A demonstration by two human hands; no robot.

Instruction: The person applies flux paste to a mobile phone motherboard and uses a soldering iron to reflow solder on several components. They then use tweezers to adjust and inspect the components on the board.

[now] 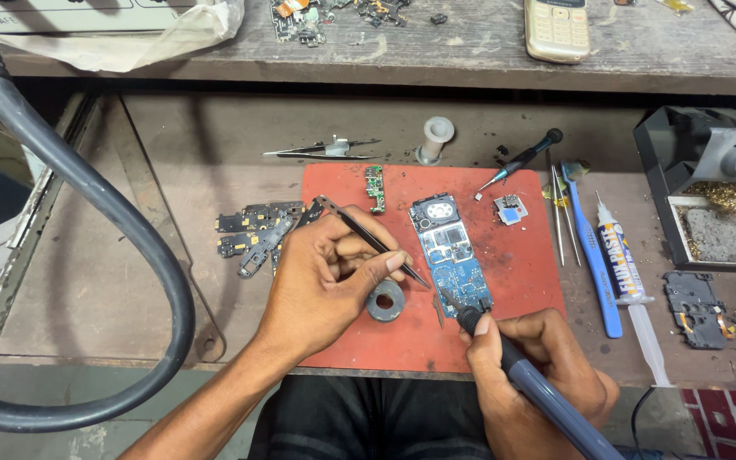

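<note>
Left hand: the left hand (325, 277) is seen at centre frame, fingers pinched on thin black metal tweezers (372, 241), whose tip is angled down to the right toward the board's left edge.
Right hand: the right hand (534, 358), at lower right of centre, is closed around a grey-blue soldering iron with a black collar (521, 370); its tip is brought to the lower end of the board, though actual contact cannot be judged.
Board: a blue phone circuit board with metal shields (449, 251) is laid lengthwise on a worn red work mat (521, 281), at centre frame.
Near the hands: a small dark solder-wire ring (385, 300) is set on the mat just below the left fingers.
Left of mat: dark loose phone parts (253, 234) are heaped.
Right of mat: a blue-handled brush (594, 264) and a white flux syringe (632, 281) are laid side by side.
Upper frame: a gold keypad phone (557, 30) is placed on the wooden shelf.
Left edge: a thick black hose (104, 204) is looped.
</note>
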